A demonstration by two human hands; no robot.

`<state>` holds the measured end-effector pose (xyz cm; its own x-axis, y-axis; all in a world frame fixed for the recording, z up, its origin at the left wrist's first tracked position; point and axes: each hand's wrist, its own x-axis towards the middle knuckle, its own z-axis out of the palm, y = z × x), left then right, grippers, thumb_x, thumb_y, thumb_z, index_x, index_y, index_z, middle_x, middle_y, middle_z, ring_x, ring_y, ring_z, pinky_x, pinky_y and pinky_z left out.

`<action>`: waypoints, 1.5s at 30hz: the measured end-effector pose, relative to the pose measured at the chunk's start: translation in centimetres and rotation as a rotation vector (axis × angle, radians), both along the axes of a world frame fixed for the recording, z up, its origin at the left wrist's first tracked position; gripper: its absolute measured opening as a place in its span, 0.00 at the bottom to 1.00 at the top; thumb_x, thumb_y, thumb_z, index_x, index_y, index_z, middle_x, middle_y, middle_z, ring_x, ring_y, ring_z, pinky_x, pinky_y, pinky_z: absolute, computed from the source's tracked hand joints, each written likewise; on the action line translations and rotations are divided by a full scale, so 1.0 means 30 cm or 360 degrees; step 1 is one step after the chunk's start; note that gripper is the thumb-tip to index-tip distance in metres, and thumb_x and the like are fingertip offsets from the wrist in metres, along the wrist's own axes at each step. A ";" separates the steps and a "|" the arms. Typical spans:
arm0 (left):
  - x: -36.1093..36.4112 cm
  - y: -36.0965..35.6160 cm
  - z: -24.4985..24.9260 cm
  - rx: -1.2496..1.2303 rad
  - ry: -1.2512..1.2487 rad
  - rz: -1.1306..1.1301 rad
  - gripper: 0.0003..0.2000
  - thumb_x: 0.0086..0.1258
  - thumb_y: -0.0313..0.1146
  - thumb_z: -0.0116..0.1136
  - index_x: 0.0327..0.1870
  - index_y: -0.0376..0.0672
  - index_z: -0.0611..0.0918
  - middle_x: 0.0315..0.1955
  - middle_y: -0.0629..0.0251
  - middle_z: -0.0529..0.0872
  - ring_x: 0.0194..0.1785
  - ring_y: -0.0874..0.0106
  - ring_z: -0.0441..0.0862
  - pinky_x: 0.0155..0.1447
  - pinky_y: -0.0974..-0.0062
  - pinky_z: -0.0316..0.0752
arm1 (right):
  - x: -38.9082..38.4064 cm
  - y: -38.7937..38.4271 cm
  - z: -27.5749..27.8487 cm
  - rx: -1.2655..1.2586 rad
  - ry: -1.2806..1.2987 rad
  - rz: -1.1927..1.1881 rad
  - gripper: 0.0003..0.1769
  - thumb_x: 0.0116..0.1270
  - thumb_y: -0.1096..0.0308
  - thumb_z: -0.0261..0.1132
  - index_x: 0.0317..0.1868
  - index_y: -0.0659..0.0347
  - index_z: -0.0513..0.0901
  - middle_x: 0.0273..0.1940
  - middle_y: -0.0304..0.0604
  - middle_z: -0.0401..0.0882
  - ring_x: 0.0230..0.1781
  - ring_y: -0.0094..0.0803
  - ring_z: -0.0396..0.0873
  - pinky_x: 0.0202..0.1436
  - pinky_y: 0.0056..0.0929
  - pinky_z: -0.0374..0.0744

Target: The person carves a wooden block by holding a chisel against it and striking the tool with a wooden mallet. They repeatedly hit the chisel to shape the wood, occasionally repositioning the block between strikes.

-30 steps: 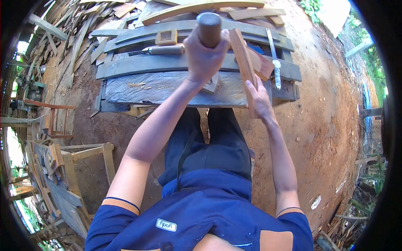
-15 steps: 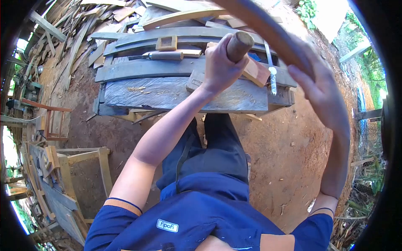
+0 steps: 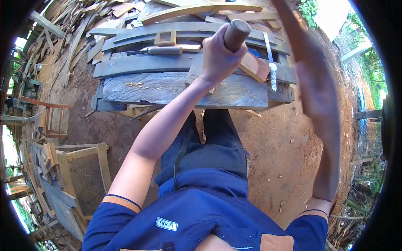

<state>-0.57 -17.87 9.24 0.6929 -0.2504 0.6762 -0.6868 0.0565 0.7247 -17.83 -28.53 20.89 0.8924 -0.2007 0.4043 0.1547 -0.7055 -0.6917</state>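
My left hand (image 3: pixel 221 58) is wrapped round a thick round wooden handle (image 3: pixel 238 32), whose blunt end points up toward me; it looks like a chisel's, but its lower end is hidden. Just beneath the fist, a reddish wooden block (image 3: pixel 257 68) lies slanted on the bench. A paler block (image 3: pixel 193 74) shows partly behind my left wrist. Off to the right, my right hand (image 3: pixel 317 94) is raised and smeared by motion, closed round a long brown wooden club (image 3: pixel 298 31). The club's far end runs out of the top of the view.
The plank workbench (image 3: pixel 146 85) carries wood shavings, a small square wooden frame (image 3: pixel 166 38), a wooden-handled chisel (image 3: pixel 165 50) and a long metal tool with a wrapped grip (image 3: pixel 273 75). Scrap wood (image 3: pixel 79 33) is heaped beyond. A wooden frame stand (image 3: pixel 86 154) is at the left.
My right hand and the club have swung, the club now standing steeper and farther right. My left hand keeps its grip on the handle with little movement.
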 end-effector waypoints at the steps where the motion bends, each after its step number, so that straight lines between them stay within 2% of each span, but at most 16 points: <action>1: 0.005 0.000 0.001 -0.0023 -0.0033 0.0012 0.16 0.51 0.31 0.67 0.40 0.36 0.80 0.27 0.54 0.85 0.31 0.60 0.87 0.38 0.68 0.80 | -0.003 0.002 -0.022 -0.0337 0.0157 0.0038 0.38 0.67 0.50 0.64 0.69 0.67 0.66 0.44 0.47 0.80 0.42 0.25 0.81 0.41 0.23 0.78; 3: 0.016 -0.026 0.009 -0.0080 -0.0091 -0.0005 0.16 0.51 0.31 0.67 0.41 0.36 0.80 0.27 0.54 0.86 0.31 0.61 0.87 0.39 0.69 0.80 | -0.019 -0.027 0.012 -0.0170 0.0407 -0.0076 0.36 0.68 0.54 0.64 0.68 0.70 0.66 0.43 0.49 0.81 0.39 0.26 0.81 0.39 0.23 0.78; 5: 0.007 0.001 0.018 0.0024 0.0071 0.0027 0.17 0.51 0.32 0.68 0.41 0.35 0.80 0.28 0.53 0.86 0.33 0.64 0.88 0.41 0.69 0.80 | -0.022 -0.070 -0.030 -0.0009 0.0341 0.0024 0.36 0.70 0.56 0.63 0.70 0.69 0.62 0.48 0.55 0.79 0.48 0.40 0.81 0.55 0.37 0.77; 6: 0.012 0.006 0.010 0.0008 0.0052 0.0072 0.15 0.53 0.32 0.68 0.39 0.36 0.80 0.26 0.57 0.85 0.31 0.68 0.86 0.38 0.71 0.80 | -0.018 -0.072 -0.065 -0.0011 0.0348 0.0031 0.36 0.70 0.56 0.63 0.70 0.69 0.62 0.48 0.55 0.79 0.48 0.40 0.81 0.55 0.37 0.77; 8: 0.031 0.038 -0.019 -0.0040 0.0206 0.0015 0.14 0.54 0.32 0.67 0.38 0.36 0.79 0.25 0.60 0.84 0.30 0.69 0.85 0.37 0.71 0.79 | -0.016 -0.066 -0.170 0.0975 0.0531 -0.0091 0.36 0.70 0.54 0.62 0.71 0.66 0.62 0.36 0.44 0.78 0.31 0.29 0.79 0.34 0.27 0.80; 9: 0.044 0.056 -0.028 -0.0095 0.0332 -0.0056 0.13 0.55 0.32 0.67 0.37 0.36 0.79 0.23 0.62 0.83 0.28 0.71 0.84 0.35 0.72 0.78 | -0.004 -0.038 -0.232 0.1009 0.0458 -0.0213 0.36 0.70 0.52 0.61 0.71 0.62 0.62 0.29 0.36 0.72 0.22 0.20 0.72 0.22 0.20 0.73; 11: 0.040 0.097 -0.013 -0.0404 0.0355 -0.0187 0.05 0.63 0.26 0.60 0.28 0.42 0.76 0.16 0.71 0.77 0.15 0.80 0.75 0.19 0.82 0.69 | 0.008 -0.041 -0.339 0.1053 0.0621 -0.0108 0.33 0.71 0.55 0.60 0.71 0.59 0.62 0.34 0.40 0.74 0.26 0.25 0.75 0.25 0.24 0.76; 12: 0.053 0.118 -0.015 -0.0487 0.0442 -0.0232 0.05 0.63 0.25 0.59 0.29 0.42 0.75 0.15 0.71 0.76 0.15 0.80 0.74 0.20 0.81 0.70 | 0.019 -0.031 -0.409 0.1068 0.0635 -0.0137 0.32 0.71 0.56 0.59 0.71 0.59 0.63 0.36 0.43 0.75 0.28 0.26 0.75 0.26 0.26 0.76; 15: 0.086 0.185 -0.010 -0.0643 0.0688 -0.0256 0.06 0.62 0.23 0.58 0.34 0.42 0.72 0.17 0.70 0.74 0.16 0.79 0.72 0.23 0.78 0.73 | 0.073 -0.042 -0.593 0.0872 0.0668 -0.0116 0.34 0.71 0.54 0.58 0.71 0.59 0.61 0.44 0.53 0.80 0.41 0.37 0.80 0.46 0.35 0.79; 18: 0.140 0.239 -0.015 -0.0825 0.1128 -0.0225 0.10 0.60 0.24 0.60 0.38 0.44 0.72 0.24 0.69 0.74 0.25 0.76 0.75 0.33 0.73 0.76 | 0.128 -0.053 -0.707 0.0707 0.0522 -0.0139 0.34 0.70 0.53 0.58 0.72 0.57 0.61 0.51 0.58 0.80 0.50 0.45 0.80 0.56 0.40 0.75; 21: 0.193 0.285 -0.007 -0.0936 0.1518 -0.0092 0.13 0.58 0.28 0.63 0.39 0.45 0.71 0.26 0.72 0.72 0.29 0.77 0.73 0.36 0.72 0.76 | 0.151 -0.061 -0.751 0.0630 0.0587 -0.0206 0.34 0.70 0.53 0.58 0.72 0.55 0.61 0.54 0.61 0.79 0.54 0.50 0.80 0.59 0.41 0.74; 25: 0.205 0.309 -0.003 -0.1078 0.1387 -0.0210 0.11 0.64 0.37 0.65 0.36 0.48 0.72 0.27 0.72 0.74 0.31 0.78 0.73 0.34 0.74 0.72 | 0.148 -0.047 -0.704 0.0787 0.0826 -0.0249 0.33 0.70 0.52 0.58 0.72 0.52 0.62 0.53 0.62 0.79 0.55 0.51 0.80 0.59 0.41 0.74; 30: 0.138 0.229 0.021 -0.0906 0.1065 -0.0460 0.13 0.70 0.42 0.61 0.33 0.46 0.72 0.18 0.72 0.71 0.18 0.78 0.71 0.23 0.78 0.67 | 0.154 -0.027 -0.706 0.0534 0.0729 -0.0308 0.34 0.69 0.51 0.58 0.72 0.52 0.61 0.51 0.64 0.80 0.53 0.56 0.80 0.59 0.44 0.74; 34: 0.098 0.182 0.038 -0.0781 0.0672 -0.0728 0.10 0.70 0.35 0.59 0.34 0.40 0.74 0.14 0.68 0.74 0.12 0.78 0.70 0.17 0.77 0.69 | 0.159 -0.022 -0.701 0.0474 0.0809 -0.0305 0.34 0.69 0.50 0.58 0.72 0.51 0.61 0.50 0.64 0.81 0.53 0.58 0.80 0.58 0.46 0.75; 38: 0.089 0.181 0.032 -0.0564 0.0486 -0.1000 0.10 0.71 0.35 0.57 0.35 0.39 0.74 0.13 0.66 0.75 0.12 0.78 0.72 0.17 0.80 0.69 | 0.165 -0.019 -0.696 0.0410 0.0869 -0.0292 0.33 0.69 0.49 0.57 0.72 0.49 0.62 0.50 0.64 0.81 0.53 0.58 0.79 0.58 0.47 0.74; 45: 0.058 0.175 0.022 -0.0518 0.0517 -0.1037 0.10 0.71 0.34 0.58 0.34 0.37 0.75 0.14 0.68 0.75 0.12 0.79 0.71 0.17 0.82 0.67 | 0.167 -0.030 -0.708 0.0477 0.0819 -0.0290 0.33 0.69 0.48 0.57 0.71 0.49 0.63 0.52 0.63 0.80 0.54 0.58 0.79 0.59 0.47 0.74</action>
